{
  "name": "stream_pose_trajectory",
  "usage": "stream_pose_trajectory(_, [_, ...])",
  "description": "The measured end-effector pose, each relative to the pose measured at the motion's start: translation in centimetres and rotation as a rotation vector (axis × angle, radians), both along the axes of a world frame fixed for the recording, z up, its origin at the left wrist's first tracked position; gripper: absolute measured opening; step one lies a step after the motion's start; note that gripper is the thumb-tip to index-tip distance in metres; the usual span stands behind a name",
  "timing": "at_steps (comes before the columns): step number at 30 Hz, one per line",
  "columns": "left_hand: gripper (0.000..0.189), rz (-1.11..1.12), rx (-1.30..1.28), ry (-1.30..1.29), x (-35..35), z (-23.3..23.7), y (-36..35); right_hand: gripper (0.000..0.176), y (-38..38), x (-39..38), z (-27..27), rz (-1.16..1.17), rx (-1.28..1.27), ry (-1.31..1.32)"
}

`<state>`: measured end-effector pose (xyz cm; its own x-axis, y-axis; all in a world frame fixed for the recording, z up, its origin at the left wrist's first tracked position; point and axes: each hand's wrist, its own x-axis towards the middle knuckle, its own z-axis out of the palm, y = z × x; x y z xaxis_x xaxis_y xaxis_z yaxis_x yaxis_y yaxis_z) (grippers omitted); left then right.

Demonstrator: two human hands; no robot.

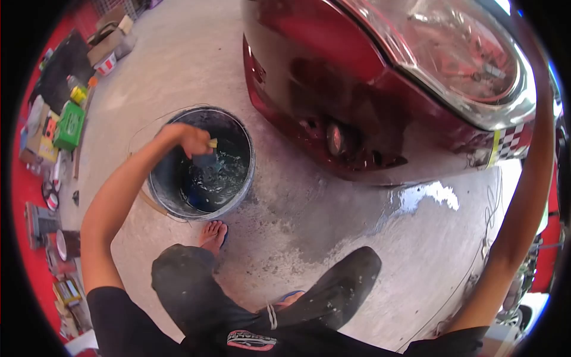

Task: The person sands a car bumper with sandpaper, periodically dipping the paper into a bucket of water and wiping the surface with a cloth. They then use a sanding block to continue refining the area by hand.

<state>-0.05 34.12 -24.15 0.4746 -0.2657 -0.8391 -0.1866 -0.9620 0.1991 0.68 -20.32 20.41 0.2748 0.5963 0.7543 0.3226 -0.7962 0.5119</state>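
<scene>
jutting rightward from left hand [194, 141]: yellow piece [213, 143]

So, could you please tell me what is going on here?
Someone's left hand is over a bucket of rippling water, holding a small, partly yellow item. The right arm reaches along the picture's edge, its hand out of sight. A car stands close by, and the floor near it is partly wet.

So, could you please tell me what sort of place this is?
Probably a vehicle workshop or garage: a dark red car, a bucket of liquid near it, and assorted boxes and containers along the picture's left side.
</scene>
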Motion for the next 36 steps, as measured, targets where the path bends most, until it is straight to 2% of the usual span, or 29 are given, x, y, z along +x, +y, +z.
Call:
stream_pose_trajectory(1, [0.045,0.023,-0.076,-0.053,0.8,2.2,1.2,0.046,-0.6,1.2,0.4,-0.003,-0.044,0.009])
stream_pose_trajectory(3, [0.044,0.324,-0.261,-0.186,0.5,7.4,1.7,0.044,-2.6,3.8,0.1,-0.018,-0.121,0.055])
stream_pose_trajectory(4, [0.055,0.453,-0.431,-0.248,1.6,7.9,2.7,0.042,-3.5,4.8,-0.8,-0.031,-0.172,0.058])
stream_pose_trajectory(5, [0.056,0.543,-0.583,-0.324,2.3,8.7,3.0,0.040,-4.1,5.2,-1.9,-0.056,-0.223,0.056])
stream_pose_trajectory(7, [0.052,0.713,-0.951,-0.416,4.1,9.0,1.9,0.041,-4.3,5.6,-2.3,-0.136,-0.138,0.131])
stream_pose_trajectory(9, [0.052,0.854,-1.197,-0.486,5.6,8.5,-0.8,0.045,-3.4,5.9,-2.1,-0.232,0.145,0.288])
stream_pose_trajectory(10, [0.049,0.964,-1.316,-0.569,6.1,8.2,-3.0,0.045,-4.2,7.0,-1.8,-0.136,0.026,0.190])
stream_pose_trajectory(11, [0.046,1.084,-1.430,-0.645,6.4,7.5,-5.6,0.044,-3.5,6.9,-2.0,-0.156,0.050,0.217])
stream_pose_trajectory(13, [0.043,1.364,-1.453,-0.845,6.9,6.2,-11.6,0.043,-2.0,5.6,-2.3,-0.202,0.097,0.261])
stream_pose_trajectory(14, [0.045,1.407,-1.314,-0.952,6.2,6.5,-14.4,0.048,-0.8,5.0,-2.6,-0.096,0.117,0.222])
stream_pose_trajectory(15, [0.047,1.445,-1.172,-1.056,5.2,6.8,-17.3,0.043,-0.7,4.8,-2.3,-0.173,0.041,0.195])
stream_pose_trajectory(17, [0.053,1.412,-1.571,-1.380,4.7,4.8,-23.7,0.043,0.1,4.3,-2.5,-0.309,0.084,0.160])
stream_pose_trajectory(19, [0.067,1.188,-1.533,-1.516,0.6,4.4,-28.3,0.044,0.1,4.1,-2.3,-0.359,0.153,0.241])
stream_pose_trajectory(21, [0.070,1.053,-1.580,-1.335,-4.5,4.7,-30.7,0.045,0.8,3.5,-2.5,-0.331,0.208,0.313])
stream_pose_trajectory(25, [0.068,0.989,-1.436,-1.409,0.7,4.5,-25.9,0.043,-0.2,4.0,-2.2,-0.254,0.188,0.334])
stream_pose_trajectory(26, [0.067,1.048,-1.522,-1.303,1.9,5.4,-24.1,0.050,-0.3,4.0,-2.3,-0.237,0.189,0.353])
stream_pose_trajectory(27, [0.067,1.077,-1.519,-1.313,2.0,5.3,-24.1,0.050,-0.3,4.3,-2.2,-0.249,0.186,0.356])
stream_pose_trajectory(29, [0.067,1.113,-1.502,-1.333,1.8,5.5,-24.9,0.051,-0.8,4.5,-2.2,-0.277,0.202,0.364])
stream_pose_trajectory(31, [0.068,0.979,-1.420,-1.441,-3.3,4.3,-28.5,0.051,-0.7,4.6,-2.3,-0.269,0.192,0.355])
stream_pose_trajectory(33, [0.068,0.915,-1.319,-1.532,-3.9,4.0,-28.5,0.050,-0.8,4.6,-2.2,-0.246,0.146,0.319])
stream_pose_trajectory(36, [0.063,1.018,-1.372,-1.416,3.1,4.9,-22.5,0.042,-0.9,4.7,-2.0,-0.297,0.172,0.335])
